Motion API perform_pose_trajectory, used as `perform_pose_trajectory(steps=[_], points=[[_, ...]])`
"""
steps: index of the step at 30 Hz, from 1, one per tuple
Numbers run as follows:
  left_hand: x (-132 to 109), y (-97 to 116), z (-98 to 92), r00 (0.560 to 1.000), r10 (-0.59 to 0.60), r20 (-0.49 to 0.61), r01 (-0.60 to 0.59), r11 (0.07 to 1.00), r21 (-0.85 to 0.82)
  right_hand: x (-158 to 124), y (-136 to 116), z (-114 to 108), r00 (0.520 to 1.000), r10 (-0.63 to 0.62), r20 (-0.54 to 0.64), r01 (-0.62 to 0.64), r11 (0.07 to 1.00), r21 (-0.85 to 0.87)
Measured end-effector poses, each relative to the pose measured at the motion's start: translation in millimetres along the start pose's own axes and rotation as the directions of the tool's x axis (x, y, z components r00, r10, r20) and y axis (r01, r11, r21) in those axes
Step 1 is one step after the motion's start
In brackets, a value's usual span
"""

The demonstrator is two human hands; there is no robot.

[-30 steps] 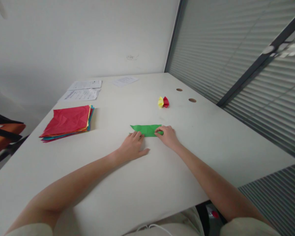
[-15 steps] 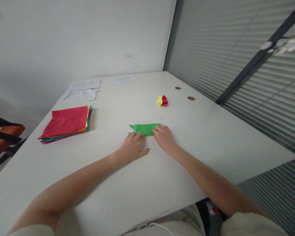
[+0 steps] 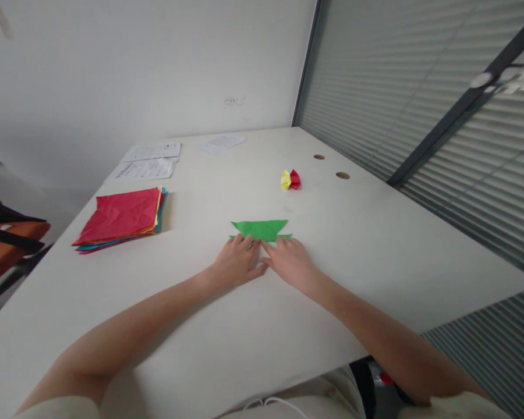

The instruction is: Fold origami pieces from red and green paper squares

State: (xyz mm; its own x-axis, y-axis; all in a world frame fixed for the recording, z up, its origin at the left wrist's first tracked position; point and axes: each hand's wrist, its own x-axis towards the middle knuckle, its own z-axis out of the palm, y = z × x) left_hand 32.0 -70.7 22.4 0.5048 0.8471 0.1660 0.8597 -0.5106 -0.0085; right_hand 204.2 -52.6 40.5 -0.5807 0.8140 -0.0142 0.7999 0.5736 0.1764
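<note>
A folded green paper [image 3: 264, 228] lies flat on the white table in front of me, with pointed tips at both ends. Fingertips of my left hand [image 3: 238, 258] rest on the left part of its near edge, the thumb stretched apart from them. On the right part of that edge, my right hand [image 3: 291, 260] presses with its fingers, its index finger pointing toward the middle and its thumb near my left thumb. Both hands are open on the paper, not wrapped round it. The fingers hide some of the near edge.
A stack of coloured paper [image 3: 124, 215], red on top, lies at the left. Beyond the green paper sits a folded yellow-and-red paper piece [image 3: 290, 180]. Printed sheets [image 3: 146, 167] lie toward the back. Two round holes [image 3: 343, 175] pierce the table near the blinds.
My right hand has slid back toward me from the paper's right end to its near edge, uncovering the pointed right tips. My left hand stays in place.
</note>
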Motion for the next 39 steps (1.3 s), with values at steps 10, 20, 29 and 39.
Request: perform_pose_trajectory(steps=[10,20,29,39], points=[[-1,-1,0.1,0.999,0.005,-0.032,-0.005,1.000,0.003,-2,14,9,0.998,-0.021,-0.066,0.023,0.999,0.032],[-1,1,2.2,0.998,-0.013,-0.063,0.013,1.000,-0.002,0,26,17,0.994,-0.069,-0.089,0.073,0.997,0.041],[0,-3,3.1,0.998,0.027,-0.057,-0.027,1.000,-0.002,-1,20,12,0.996,-0.060,-0.071,0.062,0.998,0.032],[-1,-2,-0.5,0.999,0.026,-0.041,-0.027,0.999,-0.026,-9,26,18,0.992,-0.062,-0.107,0.070,0.995,0.073]])
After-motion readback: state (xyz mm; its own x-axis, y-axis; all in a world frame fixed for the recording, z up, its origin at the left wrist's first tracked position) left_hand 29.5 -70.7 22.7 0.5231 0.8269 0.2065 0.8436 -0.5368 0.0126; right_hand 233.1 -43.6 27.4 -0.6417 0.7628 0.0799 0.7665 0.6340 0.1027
